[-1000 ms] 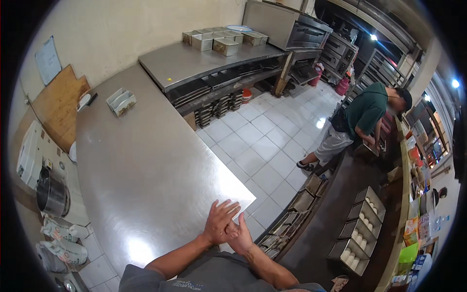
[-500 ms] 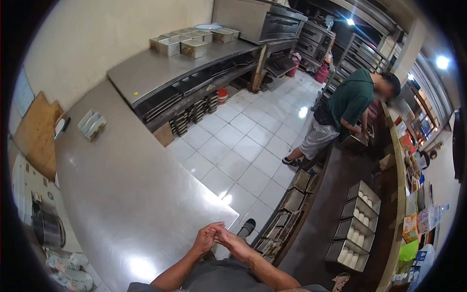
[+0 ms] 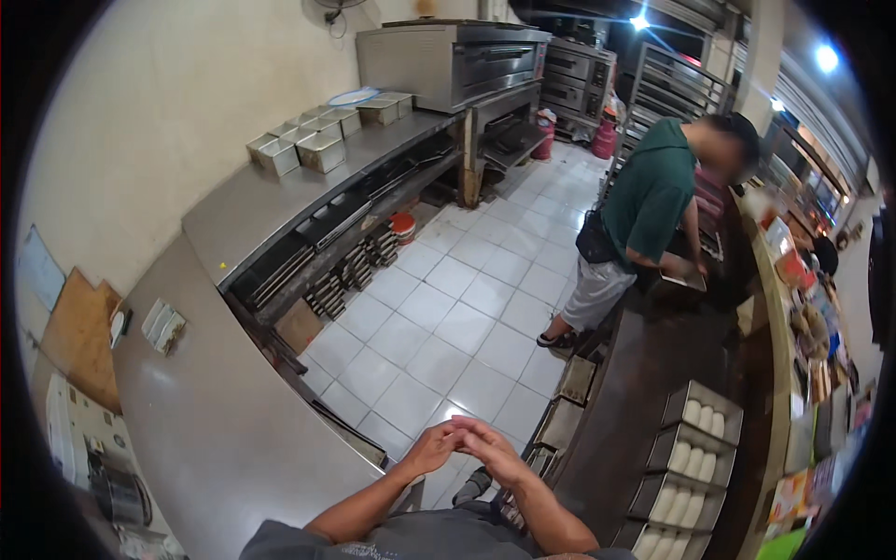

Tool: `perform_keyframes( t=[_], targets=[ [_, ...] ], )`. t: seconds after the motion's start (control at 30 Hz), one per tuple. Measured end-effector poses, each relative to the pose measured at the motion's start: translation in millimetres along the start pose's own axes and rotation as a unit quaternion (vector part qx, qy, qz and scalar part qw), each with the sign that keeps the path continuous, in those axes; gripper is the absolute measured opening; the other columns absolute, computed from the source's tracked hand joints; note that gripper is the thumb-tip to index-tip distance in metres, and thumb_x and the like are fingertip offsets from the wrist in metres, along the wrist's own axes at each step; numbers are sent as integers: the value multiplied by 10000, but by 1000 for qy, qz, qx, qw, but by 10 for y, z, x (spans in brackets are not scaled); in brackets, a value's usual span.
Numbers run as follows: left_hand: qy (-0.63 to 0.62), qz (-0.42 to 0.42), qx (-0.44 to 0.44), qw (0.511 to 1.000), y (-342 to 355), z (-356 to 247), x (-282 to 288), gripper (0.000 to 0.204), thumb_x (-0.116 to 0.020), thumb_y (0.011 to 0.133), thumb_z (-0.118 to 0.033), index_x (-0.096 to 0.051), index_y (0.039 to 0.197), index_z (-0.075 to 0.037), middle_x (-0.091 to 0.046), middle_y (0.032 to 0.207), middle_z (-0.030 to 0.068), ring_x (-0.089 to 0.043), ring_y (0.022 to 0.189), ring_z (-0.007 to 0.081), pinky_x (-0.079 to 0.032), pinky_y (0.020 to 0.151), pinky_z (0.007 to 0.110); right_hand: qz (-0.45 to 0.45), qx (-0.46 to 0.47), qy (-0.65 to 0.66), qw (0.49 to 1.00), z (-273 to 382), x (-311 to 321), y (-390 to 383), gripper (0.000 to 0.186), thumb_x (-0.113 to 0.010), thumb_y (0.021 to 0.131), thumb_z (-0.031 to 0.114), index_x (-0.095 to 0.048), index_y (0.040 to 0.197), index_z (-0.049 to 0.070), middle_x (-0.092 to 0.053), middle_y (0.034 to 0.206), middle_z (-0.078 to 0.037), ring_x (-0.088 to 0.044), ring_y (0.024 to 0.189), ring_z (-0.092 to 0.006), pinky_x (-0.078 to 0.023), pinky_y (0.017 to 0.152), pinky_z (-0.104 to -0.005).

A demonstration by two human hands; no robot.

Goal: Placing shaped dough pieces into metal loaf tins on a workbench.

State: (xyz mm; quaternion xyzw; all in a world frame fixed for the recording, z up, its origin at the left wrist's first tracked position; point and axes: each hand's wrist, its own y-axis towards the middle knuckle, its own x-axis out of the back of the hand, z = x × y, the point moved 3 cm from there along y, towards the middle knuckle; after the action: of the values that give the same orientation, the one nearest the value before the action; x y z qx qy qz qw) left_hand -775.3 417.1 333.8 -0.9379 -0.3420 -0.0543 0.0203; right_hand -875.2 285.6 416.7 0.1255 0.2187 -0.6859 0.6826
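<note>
My left hand [image 3: 431, 448] and my right hand [image 3: 495, 455] meet at the bottom centre, fingers curved and pressed against each other; no object shows between them. They are over the gap beside the corner of the steel counter [image 3: 215, 467] on my left. To my right, several joined rectangular tins [image 3: 667, 406] on a dark worktop [image 3: 607, 383] hold several pale dough pieces [image 3: 691, 457].
A co-worker [image 3: 644, 215] in green bends over a tin [image 3: 679, 287] at the right worktop. Empty tins [image 3: 321, 155] stand on the far counter [image 3: 215, 215], beside a large oven [image 3: 420, 65]. A tiled floor [image 3: 467, 289] runs between, with red cylinders [image 3: 603, 135] farther back.
The view has swung up, showing more of the aisle and ovens. My joined hands moved from over the steel counter's corner to beside it, with fingers shifting against each other.
</note>
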Motion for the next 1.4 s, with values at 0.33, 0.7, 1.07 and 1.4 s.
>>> perform_keyframes(
  t=[0.33,0.7,1.07,1.4],
  targets=[
    [131,166,-73,975,707,-359,-930,254,-639,1017,-157,-721,1212,-16,-763,1081,105,-668,861,180,-522,778,297,-206,45,39,977,482,1241,-359,411,-568,1075,187,-528,1446,14,-698,1246,-136,-678,1092,-216,-527,975,-327],
    [98,405,52,907,1143,-310,-1525,166,-714,971,-157,-787,1020,-16,-738,810,48,-608,694,157,-482,662,277,-456,125,-85,877,170,1834,-1068,415,-675,996,146,-595,1387,34,-713,1103,-83,-670,957,-155,-529,835,-275],
    [153,549,-70,819,2152,-420,-2067,231,-720,937,-111,-742,1159,-50,-739,865,29,-636,736,131,-440,613,251,-810,117,-121,562,176,1696,-2392,384,-700,946,77,-631,1317,3,-712,1077,-93,-658,900,-138,-527,777,-255],
    [196,594,-110,772,2627,-179,-2048,291,-720,941,-152,-720,1219,-63,-756,956,40,-636,752,164,-461,641,286,-822,-17,-194,535,-15,1341,-2003,462,-719,914,206,-640,1329,18,-727,1175,-152,-700,1008,-284,-556,869,-380]
  ],
)
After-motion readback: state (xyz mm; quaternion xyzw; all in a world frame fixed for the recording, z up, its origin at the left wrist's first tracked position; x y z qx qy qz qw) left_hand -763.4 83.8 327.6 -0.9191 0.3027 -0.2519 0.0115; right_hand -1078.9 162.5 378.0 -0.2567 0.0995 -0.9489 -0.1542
